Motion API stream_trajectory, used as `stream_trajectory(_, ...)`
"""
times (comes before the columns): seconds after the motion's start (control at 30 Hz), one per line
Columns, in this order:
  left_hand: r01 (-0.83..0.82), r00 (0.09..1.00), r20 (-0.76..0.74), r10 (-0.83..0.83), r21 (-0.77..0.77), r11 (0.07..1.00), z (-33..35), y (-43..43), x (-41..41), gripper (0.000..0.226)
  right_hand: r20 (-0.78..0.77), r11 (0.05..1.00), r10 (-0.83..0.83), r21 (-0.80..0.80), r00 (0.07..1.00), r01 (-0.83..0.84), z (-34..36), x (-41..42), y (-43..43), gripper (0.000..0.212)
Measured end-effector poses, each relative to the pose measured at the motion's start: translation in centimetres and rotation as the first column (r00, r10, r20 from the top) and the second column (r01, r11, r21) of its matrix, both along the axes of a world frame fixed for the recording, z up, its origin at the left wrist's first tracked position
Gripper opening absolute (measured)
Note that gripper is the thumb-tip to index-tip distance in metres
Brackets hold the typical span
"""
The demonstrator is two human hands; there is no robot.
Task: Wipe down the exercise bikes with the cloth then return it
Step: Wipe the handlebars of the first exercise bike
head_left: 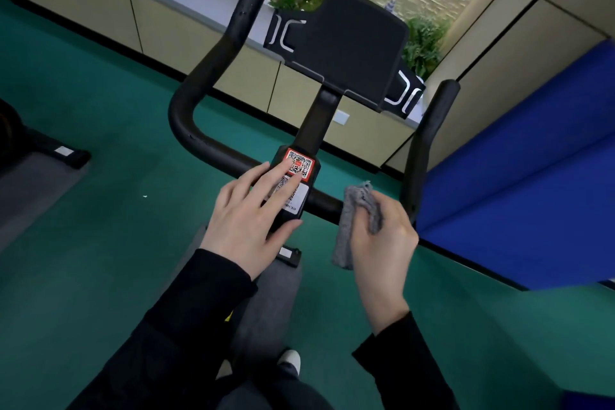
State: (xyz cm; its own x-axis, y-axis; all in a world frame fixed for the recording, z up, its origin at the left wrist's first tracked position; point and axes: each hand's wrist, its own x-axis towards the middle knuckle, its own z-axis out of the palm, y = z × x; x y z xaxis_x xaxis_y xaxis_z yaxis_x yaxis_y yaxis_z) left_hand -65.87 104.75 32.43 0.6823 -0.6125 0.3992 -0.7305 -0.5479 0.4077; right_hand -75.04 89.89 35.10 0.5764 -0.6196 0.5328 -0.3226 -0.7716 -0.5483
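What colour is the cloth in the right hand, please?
Grey, a plain knit cloth, clearest in the head view.

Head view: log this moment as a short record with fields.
setting: green floor, blue mat at right
bike: black handlebar, tablet holder, QR sticker on the stem
left hand: open, fingers resting on the stem over the labels
right hand: grip closed on grey cloth, beside the handlebar's right side
cloth contact with bar: cannot tell
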Motion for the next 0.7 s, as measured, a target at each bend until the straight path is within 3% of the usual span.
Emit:
stream_trajectory(0.17, -0.003, 1.0, 0.008, 0.003, 0.01, 1.0, -0.2, -0.1, -0.1, 0.061, -0.027, 0.994, 0.071, 0.084, 0.997, -0.069, 0.5, 1.9, 1.2, 0.016)
stream_trajectory(0.27, -0.002, 1.0, 0.026, 0.002, 0.013, 1.0, -0.4, 0.1, 0.0, 0.059, -0.058, 0.986, 0.116, 0.129, 0.992, -0.108, 0.7, 2.6, 1.6, 0.025)
stream_trajectory(0.5, -0.017, 0.998, 0.069, 0.015, 0.028, 0.999, -0.5, 0.0, 0.2, 0.058, -0.119, 0.987, 0.037, -0.153, 0.992, -0.055, 1.6, 2.0, 0.2, 0.006)
stream_trajectory(0.7, -0.014, 0.997, 0.077, 0.012, 0.029, 0.999, -0.7, -0.1, 0.2, 0.058, -0.161, 0.995, 0.016, -0.09, 0.987, -0.031, 1.9, 0.8, -1.0, 0.024)
